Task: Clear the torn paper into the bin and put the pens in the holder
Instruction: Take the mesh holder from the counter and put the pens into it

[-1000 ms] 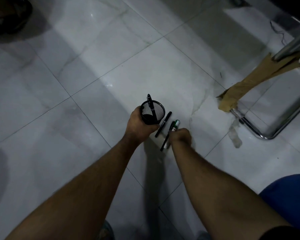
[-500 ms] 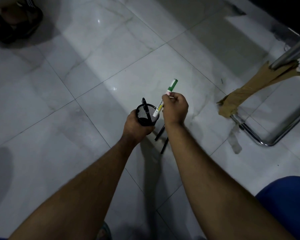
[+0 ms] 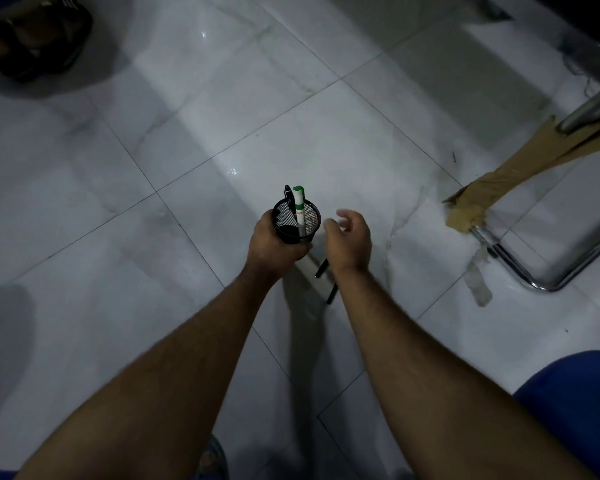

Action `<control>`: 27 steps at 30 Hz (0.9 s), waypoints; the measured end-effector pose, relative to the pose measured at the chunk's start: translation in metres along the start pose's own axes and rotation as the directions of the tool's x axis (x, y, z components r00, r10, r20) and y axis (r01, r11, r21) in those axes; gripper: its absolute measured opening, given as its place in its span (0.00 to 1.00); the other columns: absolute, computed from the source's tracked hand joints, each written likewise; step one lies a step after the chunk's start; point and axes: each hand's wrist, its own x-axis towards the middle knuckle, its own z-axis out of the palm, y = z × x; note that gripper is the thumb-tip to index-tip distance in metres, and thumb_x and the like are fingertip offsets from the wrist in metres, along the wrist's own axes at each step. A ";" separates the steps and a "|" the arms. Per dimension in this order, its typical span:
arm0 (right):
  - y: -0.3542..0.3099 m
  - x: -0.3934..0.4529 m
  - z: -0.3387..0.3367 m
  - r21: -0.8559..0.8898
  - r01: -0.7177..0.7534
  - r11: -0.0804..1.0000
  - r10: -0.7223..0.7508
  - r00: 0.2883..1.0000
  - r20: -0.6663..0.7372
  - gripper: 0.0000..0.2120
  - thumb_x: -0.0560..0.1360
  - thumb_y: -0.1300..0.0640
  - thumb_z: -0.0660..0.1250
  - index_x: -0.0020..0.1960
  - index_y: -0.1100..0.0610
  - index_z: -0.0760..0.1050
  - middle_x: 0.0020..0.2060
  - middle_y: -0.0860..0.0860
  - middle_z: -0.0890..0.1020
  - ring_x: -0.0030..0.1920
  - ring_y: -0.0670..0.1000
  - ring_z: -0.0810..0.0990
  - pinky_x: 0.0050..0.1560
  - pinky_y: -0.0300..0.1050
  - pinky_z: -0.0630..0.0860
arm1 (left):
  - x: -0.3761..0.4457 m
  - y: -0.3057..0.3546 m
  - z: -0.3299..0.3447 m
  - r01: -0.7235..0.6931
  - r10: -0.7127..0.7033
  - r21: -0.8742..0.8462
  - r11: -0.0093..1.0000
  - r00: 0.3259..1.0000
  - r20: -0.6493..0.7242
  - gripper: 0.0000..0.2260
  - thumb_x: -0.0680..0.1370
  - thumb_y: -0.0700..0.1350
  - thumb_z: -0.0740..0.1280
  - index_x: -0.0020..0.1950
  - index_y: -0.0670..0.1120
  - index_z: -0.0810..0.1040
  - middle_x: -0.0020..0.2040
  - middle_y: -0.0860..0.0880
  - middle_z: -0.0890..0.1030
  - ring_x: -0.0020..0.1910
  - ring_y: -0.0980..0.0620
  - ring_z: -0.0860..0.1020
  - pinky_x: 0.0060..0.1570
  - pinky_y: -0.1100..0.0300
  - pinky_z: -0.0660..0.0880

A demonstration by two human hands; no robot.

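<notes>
My left hand (image 3: 272,245) grips a black mesh pen holder (image 3: 297,221) over the white tiled floor. A green and white marker (image 3: 299,209) and a black pen (image 3: 287,192) stand inside the holder. My right hand (image 3: 347,239) hovers just right of the holder, fingers loosely spread and holding nothing. Under my right wrist lie two black pens on the floor: only the tip of one black pen (image 3: 321,269) shows, and the lower end of the other black pen (image 3: 332,294) pokes out beside my forearm. No bin and no torn white paper are in view.
A chrome chair leg frame (image 3: 520,271) with brown tape or paper wrapping (image 3: 492,181) stands at the right. A dark sandal (image 3: 32,39) lies at the top left. A blue seat (image 3: 575,403) fills the bottom right corner. A foot (image 3: 210,457) shows at the bottom.
My right hand lifted the green marker off the floor, dropped it into the holder and let go. The left hand kept holding the holder.
</notes>
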 end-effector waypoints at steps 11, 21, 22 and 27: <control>0.067 -0.005 -0.016 -0.496 -0.273 0.824 0.302 0.953 -0.023 0.17 0.72 0.49 0.70 0.57 0.56 0.79 0.55 0.56 0.83 0.55 0.59 0.82 0.43 0.42 0.70 | -0.007 -0.004 0.004 -0.014 0.013 0.033 0.999 0.999 0.052 0.28 0.63 0.42 0.80 0.60 0.48 0.74 0.48 0.58 0.78 0.43 0.62 0.77 0.37 0.79 0.68; -0.008 0.015 0.000 0.190 -0.133 0.973 0.161 0.977 -0.137 0.09 0.67 0.50 0.70 0.43 0.54 0.82 0.38 0.50 0.85 0.42 0.54 0.83 0.45 0.49 0.81 | -0.004 -0.004 -0.003 0.017 -0.019 0.077 0.997 0.999 0.032 0.30 0.64 0.41 0.79 0.64 0.46 0.73 0.49 0.56 0.74 0.47 0.57 0.74 0.44 0.65 0.72; -0.019 0.017 0.003 0.233 -0.096 0.968 0.126 0.985 -0.117 0.09 0.64 0.48 0.69 0.40 0.52 0.82 0.34 0.49 0.84 0.38 0.54 0.83 0.44 0.53 0.82 | -0.004 -0.005 -0.003 0.022 -0.024 0.074 0.997 0.999 0.033 0.31 0.64 0.41 0.79 0.65 0.45 0.73 0.49 0.56 0.73 0.48 0.57 0.73 0.45 0.64 0.72; -0.042 0.013 0.016 0.302 0.053 0.952 -0.036 0.997 -0.061 0.02 0.60 0.49 0.68 0.32 0.46 0.79 0.27 0.47 0.79 0.31 0.50 0.78 0.38 0.51 0.79 | -0.006 -0.007 -0.002 0.013 -0.017 0.077 0.997 0.999 0.050 0.31 0.63 0.40 0.79 0.64 0.45 0.73 0.49 0.55 0.75 0.48 0.55 0.75 0.44 0.62 0.73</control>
